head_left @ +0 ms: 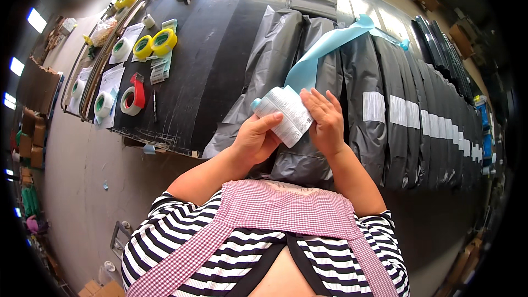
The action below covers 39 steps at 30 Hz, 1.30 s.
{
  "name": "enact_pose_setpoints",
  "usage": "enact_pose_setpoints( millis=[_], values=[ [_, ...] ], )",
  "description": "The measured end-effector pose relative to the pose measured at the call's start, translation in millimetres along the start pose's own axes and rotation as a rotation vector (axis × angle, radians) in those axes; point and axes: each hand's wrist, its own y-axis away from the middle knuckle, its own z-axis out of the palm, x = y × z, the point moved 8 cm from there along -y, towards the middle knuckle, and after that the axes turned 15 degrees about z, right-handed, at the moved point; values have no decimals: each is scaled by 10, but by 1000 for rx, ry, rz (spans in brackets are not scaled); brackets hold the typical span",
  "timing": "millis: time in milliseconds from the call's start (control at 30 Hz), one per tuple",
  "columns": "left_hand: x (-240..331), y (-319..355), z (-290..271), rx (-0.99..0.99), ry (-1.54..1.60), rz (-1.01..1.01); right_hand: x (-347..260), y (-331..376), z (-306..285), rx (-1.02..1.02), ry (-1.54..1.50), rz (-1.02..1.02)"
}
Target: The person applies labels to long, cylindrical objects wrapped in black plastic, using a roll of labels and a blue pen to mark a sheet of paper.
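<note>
My left hand (254, 140) grips a roll of white printed labels (283, 114) on light blue backing. My right hand (324, 121) lies on the roll's right side, fingers spread over a label. The blue backing strip (330, 44) runs up and to the right from the roll, across a row of grey plastic mailer bags (385, 104). Both hands hover over the nearest grey bags (275, 49) on the black table (214, 60).
Yellow and green tape rolls (155, 44) and a red tape dispenser (132, 99) lie at the table's left, with papers and a pen. Overlapping grey bags with white labels (440, 126) stretch to the right. Cardboard boxes (30, 137) stand on the floor at left.
</note>
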Motion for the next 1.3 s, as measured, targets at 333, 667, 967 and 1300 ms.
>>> enact_pose_setpoints(
  millis=[333,667,967,1300],
  values=[
    [193,33,-33,-177,-44,81,-533,119,-62,-28,-666,261],
    [215,23,88,-282,-166,231,-427,150,-209,113,-650,263],
    [268,-382,-514,30,-566,104,1112,-207,-91,-320,-1014,1087],
    [2670,-898,-1338,252,-5,1109,981,-376,-510,106,-483,188]
  ],
)
